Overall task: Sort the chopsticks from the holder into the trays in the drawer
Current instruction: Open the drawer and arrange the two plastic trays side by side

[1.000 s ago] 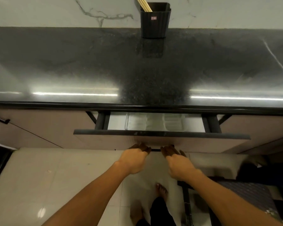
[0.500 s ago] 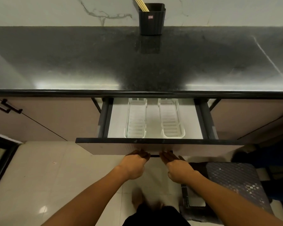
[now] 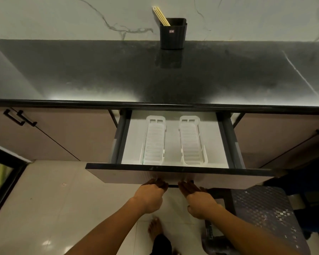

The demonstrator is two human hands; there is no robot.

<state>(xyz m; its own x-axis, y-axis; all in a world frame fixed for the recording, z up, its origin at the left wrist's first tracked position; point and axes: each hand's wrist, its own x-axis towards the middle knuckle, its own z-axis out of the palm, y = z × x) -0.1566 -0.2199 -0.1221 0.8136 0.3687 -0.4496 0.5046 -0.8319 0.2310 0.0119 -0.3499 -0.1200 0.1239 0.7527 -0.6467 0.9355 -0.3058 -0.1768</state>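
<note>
Both hands, left hand (image 3: pixel 151 196) and right hand (image 3: pixel 199 200), have fingers hooked under the drawer front (image 3: pixel 129 174), apparently on its handle. Chopsticks (image 3: pixel 160 15) in the black holder (image 3: pixel 172 36) look light, stiff and slender: best pinched mid-shaft.

Black stone counter (image 3: pixel 99 70) against veined marble wall (image 3: pixel 63 17); glossy pale tiled floor (image 3: pixel 44 208); possibly a stool (image 3: pixel 265 214) at right.

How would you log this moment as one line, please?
drawer: open | both trays empty | chopsticks in holder | left hand, right hand on drawer handle
</note>
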